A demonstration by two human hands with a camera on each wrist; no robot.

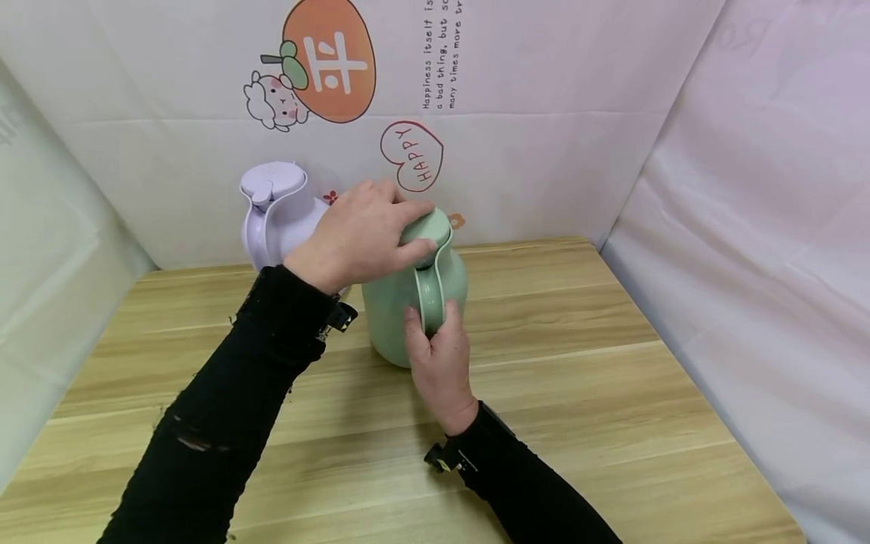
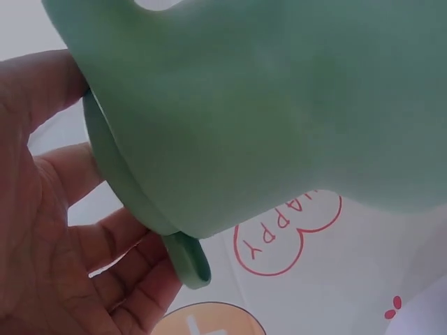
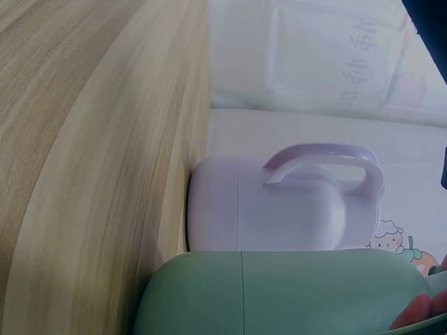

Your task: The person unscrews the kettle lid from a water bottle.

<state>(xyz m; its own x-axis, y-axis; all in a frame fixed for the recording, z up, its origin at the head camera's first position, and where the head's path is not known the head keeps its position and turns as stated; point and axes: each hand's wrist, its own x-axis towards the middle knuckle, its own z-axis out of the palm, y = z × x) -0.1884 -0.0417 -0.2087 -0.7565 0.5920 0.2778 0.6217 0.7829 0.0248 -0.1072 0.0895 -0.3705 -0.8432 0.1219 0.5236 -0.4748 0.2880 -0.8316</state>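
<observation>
A green thermos jug (image 1: 390, 325) stands upright on the wooden table, its handle (image 1: 431, 298) turned towards me. My left hand (image 1: 360, 234) reaches over the top, thumb and fingers spread around the rim of its round lid (image 1: 428, 230). From below, the left wrist view shows the fingers (image 2: 77, 174) along the lid's edge, beside a small protruding tab (image 2: 187, 262). Lower down, my right hand (image 1: 442, 363) grips the handle, thumb on the left side. Only fingertips (image 3: 419, 310) of it show in the right wrist view, at the lower right.
A lilac thermos jug (image 1: 275, 211) stands behind and left of the green one, partly hidden by my left hand. A printed white cloth (image 1: 530, 151) hangs behind the table (image 1: 571, 363), with more white cloth on both sides.
</observation>
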